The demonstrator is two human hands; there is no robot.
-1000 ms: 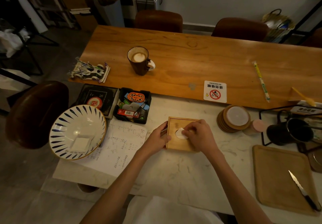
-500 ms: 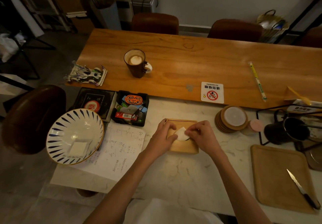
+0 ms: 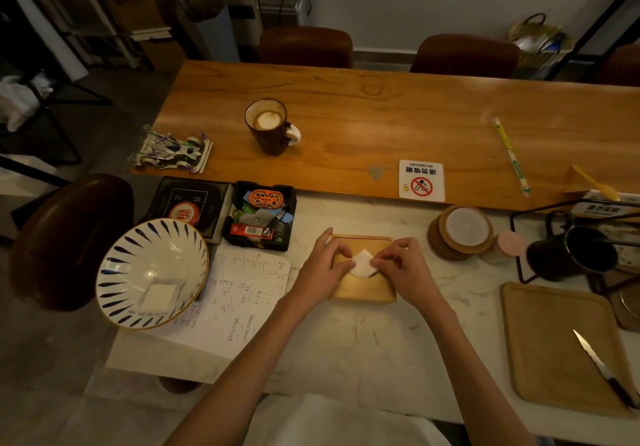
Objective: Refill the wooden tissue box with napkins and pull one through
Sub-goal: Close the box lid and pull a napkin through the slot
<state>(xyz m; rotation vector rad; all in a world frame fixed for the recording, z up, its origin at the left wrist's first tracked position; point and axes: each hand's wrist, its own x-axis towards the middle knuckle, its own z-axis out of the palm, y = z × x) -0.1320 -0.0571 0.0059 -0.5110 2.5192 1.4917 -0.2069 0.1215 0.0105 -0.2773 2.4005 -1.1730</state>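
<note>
Item: wooden tissue box (image 3: 363,284), lid on, sitting on the marble desk (image 3: 346,348) directly in front of the person. A white napkin (image 3: 361,263) stands up through the slot in the lid, its corner raised.

Left hand (image 3: 320,272): rests on the box's left side, grip pinching the napkin's left edge; this probably steadies the box against the pull.
Right hand (image 3: 403,269): grip closed on the napkin's right edge, fingers curled, apparently drawing it up.

Judgement: refill looks done; pull-through under way.

Surroundings: handwritten paper (image 3: 235,300) and striped bowl (image 3: 152,272) to the left; black organiser tray (image 3: 259,215) just beyond; coaster stack (image 3: 460,232) near the right; wooden tray (image 3: 561,348) with knife (image 3: 602,369) well apart. Nothing obstructs the box.
</note>
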